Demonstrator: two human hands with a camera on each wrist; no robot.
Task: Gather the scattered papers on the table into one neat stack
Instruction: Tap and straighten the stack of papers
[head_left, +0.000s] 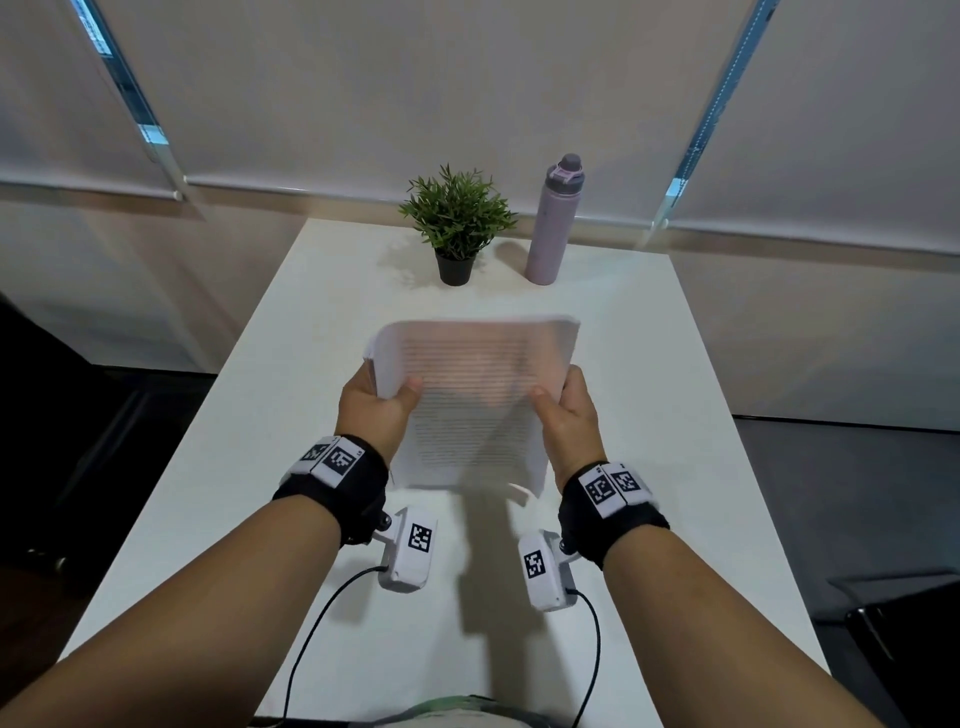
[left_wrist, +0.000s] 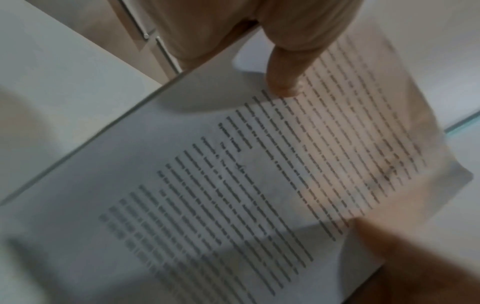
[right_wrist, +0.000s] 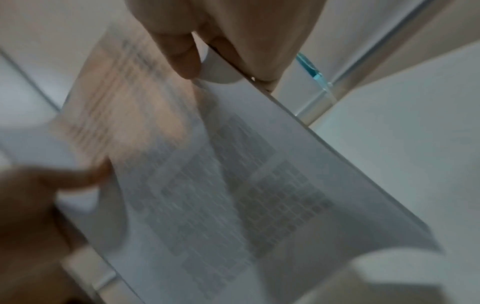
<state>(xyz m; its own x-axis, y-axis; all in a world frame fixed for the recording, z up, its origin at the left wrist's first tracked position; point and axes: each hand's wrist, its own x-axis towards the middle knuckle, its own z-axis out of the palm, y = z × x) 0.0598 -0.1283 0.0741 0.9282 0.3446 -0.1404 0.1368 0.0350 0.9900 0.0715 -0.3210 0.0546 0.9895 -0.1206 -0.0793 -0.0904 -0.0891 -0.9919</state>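
Head view has the stack of printed papers (head_left: 470, 400) held up over the middle of the white tabletop (head_left: 649, 415), lower edge down near the surface, I can't tell if it touches. Left hand (head_left: 371, 405) grips the left side, right hand (head_left: 569, 413) grips the right, thumbs on the printed face and fingers behind. Sheets are thin and floppy, light shows through the top and it's blurred, so I'd guess they slide against each other easily. Holding both long edges like this seems the safest spot. Far side: a small potted plant (head_left: 457, 221) in its black pot, and a pink water bottle (head_left: 553, 223) with the lid shut, contents not visible.
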